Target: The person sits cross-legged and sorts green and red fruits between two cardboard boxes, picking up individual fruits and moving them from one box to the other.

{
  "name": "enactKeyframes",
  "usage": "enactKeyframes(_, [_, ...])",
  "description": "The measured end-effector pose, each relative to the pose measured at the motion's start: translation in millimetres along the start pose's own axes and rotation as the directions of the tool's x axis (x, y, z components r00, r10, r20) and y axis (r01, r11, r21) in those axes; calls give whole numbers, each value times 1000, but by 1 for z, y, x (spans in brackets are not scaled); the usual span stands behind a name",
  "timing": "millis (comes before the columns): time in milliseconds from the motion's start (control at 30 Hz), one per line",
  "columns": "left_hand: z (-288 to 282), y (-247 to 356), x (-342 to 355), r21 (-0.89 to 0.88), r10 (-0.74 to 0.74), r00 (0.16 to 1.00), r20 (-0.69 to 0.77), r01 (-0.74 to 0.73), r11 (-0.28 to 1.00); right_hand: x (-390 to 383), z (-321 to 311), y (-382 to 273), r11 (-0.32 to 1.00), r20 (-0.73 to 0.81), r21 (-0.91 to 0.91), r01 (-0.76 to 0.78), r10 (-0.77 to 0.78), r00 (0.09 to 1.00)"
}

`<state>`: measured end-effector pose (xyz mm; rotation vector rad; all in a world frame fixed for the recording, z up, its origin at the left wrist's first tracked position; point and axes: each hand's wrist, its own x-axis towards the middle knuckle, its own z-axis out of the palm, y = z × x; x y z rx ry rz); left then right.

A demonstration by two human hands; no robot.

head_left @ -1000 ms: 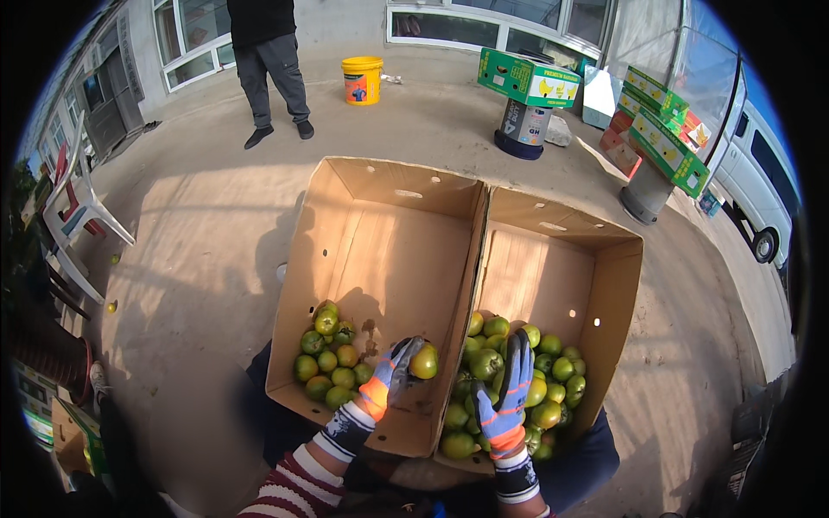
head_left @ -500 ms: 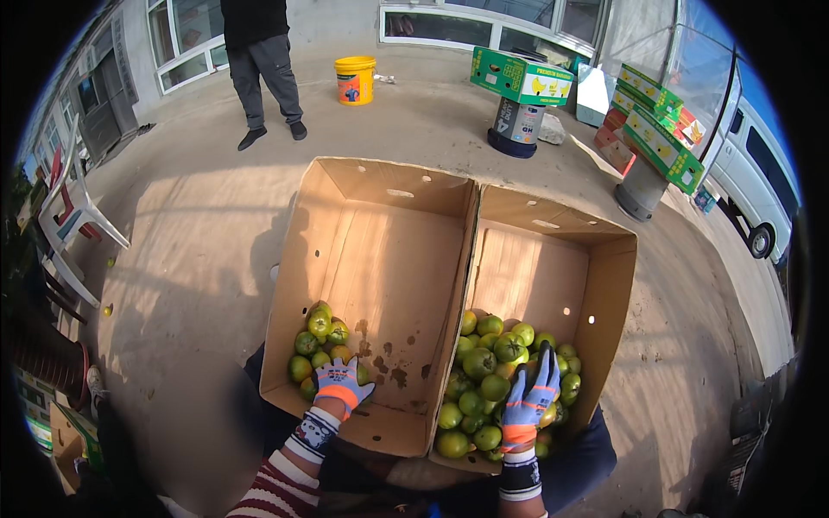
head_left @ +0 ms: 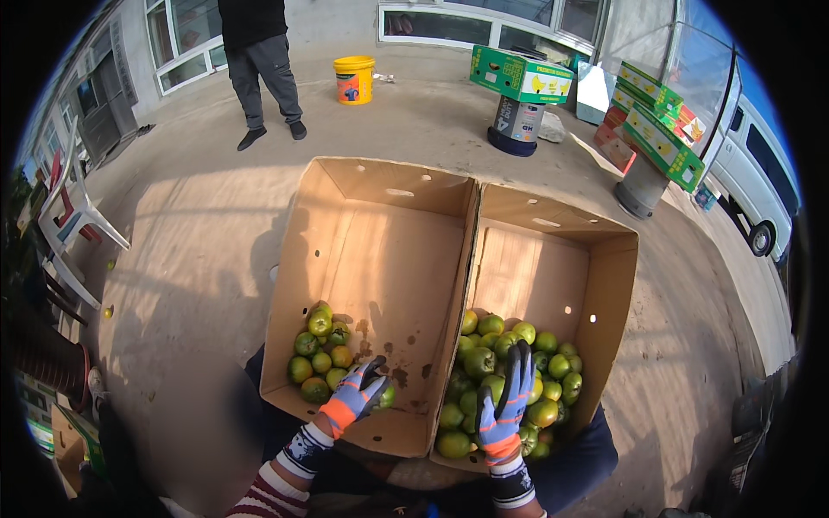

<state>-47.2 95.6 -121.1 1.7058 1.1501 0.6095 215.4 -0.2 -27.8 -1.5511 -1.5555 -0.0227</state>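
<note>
Two open cardboard boxes stand side by side in front of me. In the near left corner of the left box [head_left: 397, 250] lies a small group of green tomatoes [head_left: 306, 344], a few turning orange. My left hand [head_left: 354, 394], in a blue and orange glove with dark fingertips, is right of that group with its fingers apart. One green tomato [head_left: 386, 397] shows just beside its fingers. The right box [head_left: 535, 263] holds a bigger heap of green and orange-tinged tomatoes [head_left: 480, 363] in its near half. Over that heap my right hand [head_left: 508, 401], gloved alike, stretches its fingers out, thumb apart.
A person [head_left: 259, 60] stands at the far left near a yellow bucket [head_left: 353, 82]. Green cartons sit on a drum [head_left: 516, 128] and on another support [head_left: 642, 188] at the far right. At the left are a white chair [head_left: 76, 220] and, right, a white van [head_left: 760, 177].
My left hand has shifted right, away from the tomato group, which shows more fully. My right hand has moved left across the heap, uncovering tomatoes on its right.
</note>
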Motion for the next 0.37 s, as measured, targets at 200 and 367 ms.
enactKeyframes(200, [50, 139, -17, -753, 339, 928, 153, -113, 648, 3, 7, -57, 899, -13, 156, 408, -412, 911])
enactKeyframes(367, [55, 146, -11, -688, 470, 874, 125, -266, 676, 1, -5, -38, 913, -199, 296, 281, -228, 953])
